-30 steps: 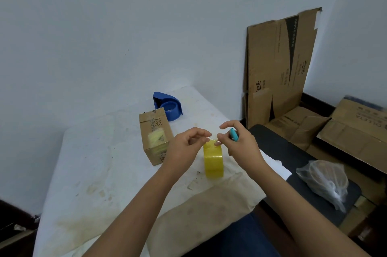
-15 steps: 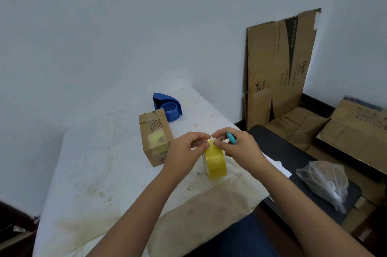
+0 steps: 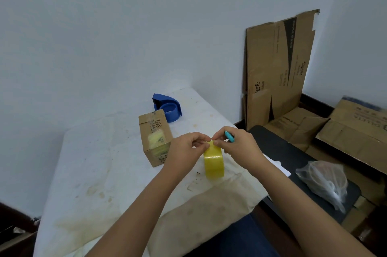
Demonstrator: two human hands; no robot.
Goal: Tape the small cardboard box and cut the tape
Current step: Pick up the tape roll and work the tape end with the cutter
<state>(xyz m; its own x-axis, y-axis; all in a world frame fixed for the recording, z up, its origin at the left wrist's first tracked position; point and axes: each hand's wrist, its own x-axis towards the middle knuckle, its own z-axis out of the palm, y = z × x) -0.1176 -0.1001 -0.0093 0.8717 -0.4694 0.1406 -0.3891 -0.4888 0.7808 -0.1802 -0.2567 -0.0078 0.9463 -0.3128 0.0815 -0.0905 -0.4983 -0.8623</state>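
A small cardboard box (image 3: 155, 137) with yellowish tape on its top stands on the white cloth-covered table (image 3: 88, 168). Just right of it a yellow tape roll (image 3: 214, 163) stands on edge. My left hand (image 3: 186, 147) pinches the top of the roll with fingertips together. My right hand (image 3: 236, 143) pinches the same spot from the right and also holds a turquoise cutter (image 3: 229, 136) against the palm. The fingertips of both hands meet above the roll.
A blue tape dispenser (image 3: 167, 108) sits behind the box near the wall. Flattened cartons (image 3: 276, 72) lean on the wall at right, more cartons (image 3: 351, 129) lie on the floor. A plastic bag (image 3: 322, 181) rests on a black seat (image 3: 278, 149).
Both hands have lowered onto the top of the roll and their fingertips have closed together there. The roll has shifted slightly right; the box has not moved.
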